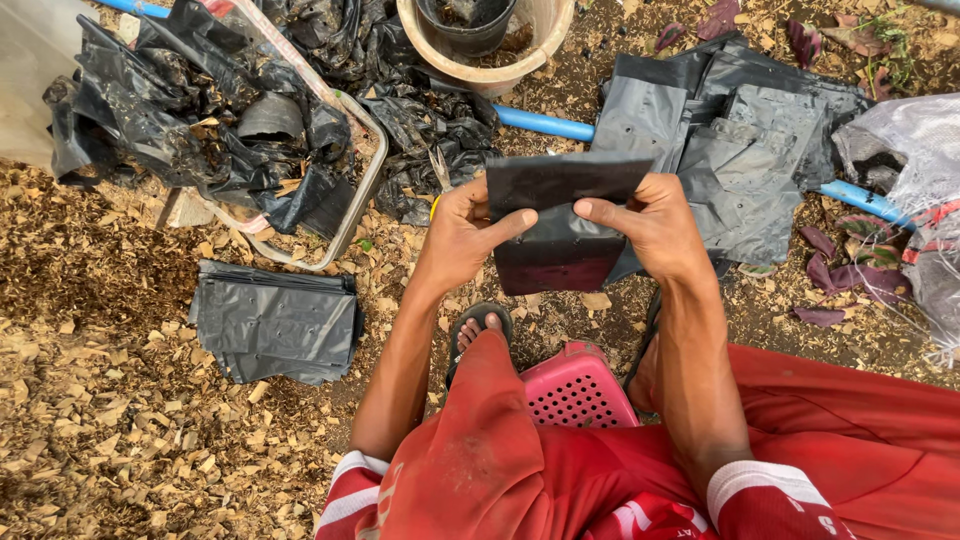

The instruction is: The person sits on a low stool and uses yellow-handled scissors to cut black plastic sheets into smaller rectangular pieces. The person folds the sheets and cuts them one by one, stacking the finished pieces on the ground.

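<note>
I hold a small black plastic grow bag (556, 225) up in front of me with both hands. My left hand (462, 235) pinches its left edge, thumb lying across the front. My right hand (650, 225) grips the right side, thumb pointing left over the bag. The bag's top is folded flat. A pair of scissors (438, 170) with a yellow handle shows just behind my left hand. I sit on a pink perforated stool (575, 390), in red clothes, with my sandalled foot (478, 330) below the bag.
A flat stack of black bags (275, 320) lies on the wood chips to the left. More bags (745, 150) are piled at the right over a blue pipe (545, 124). A tray of crumpled black plastic (230, 130) is upper left, a beige bucket (490, 45) at the top.
</note>
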